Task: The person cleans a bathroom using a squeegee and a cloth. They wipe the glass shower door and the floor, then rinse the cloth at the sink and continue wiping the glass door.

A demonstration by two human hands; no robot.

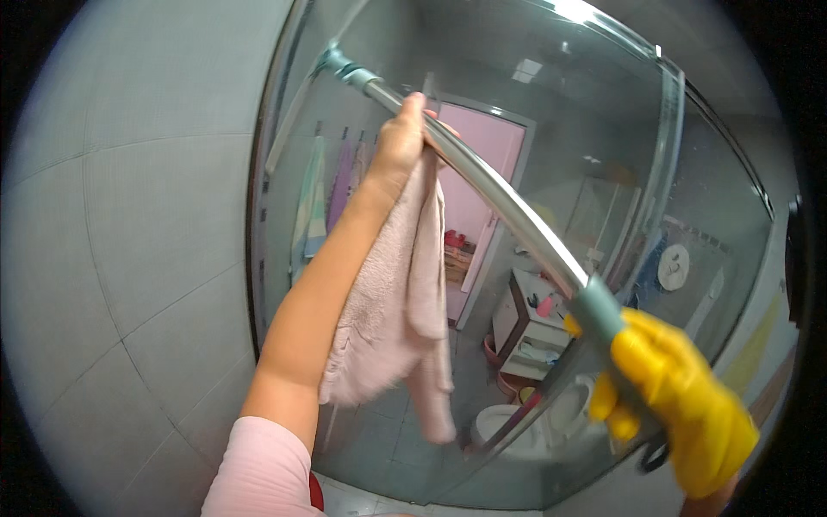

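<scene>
A long-handled squeegee [500, 196] slants across the view, its metal pole running from upper left to lower right. Bare, my left hand [401, 145] is closed around the upper pole, and a pink towel [379, 319] hangs down from that same hand. In a yellow rubber glove, my right hand [676, 379] grips the grey-green handle at the lower end. The pale blade sits by the left edge of the glass panel [568, 112], beyond a teal joint; whether it touches the glass I cannot tell.
Grey wall tiles [129, 215] rise close on my left. Through the glass show a white toilet [504, 426], a vanity cabinet [534, 319], hanging towels [310, 198] and a pink doorway [482, 142]. A metal frame post [668, 129] stands to the right.
</scene>
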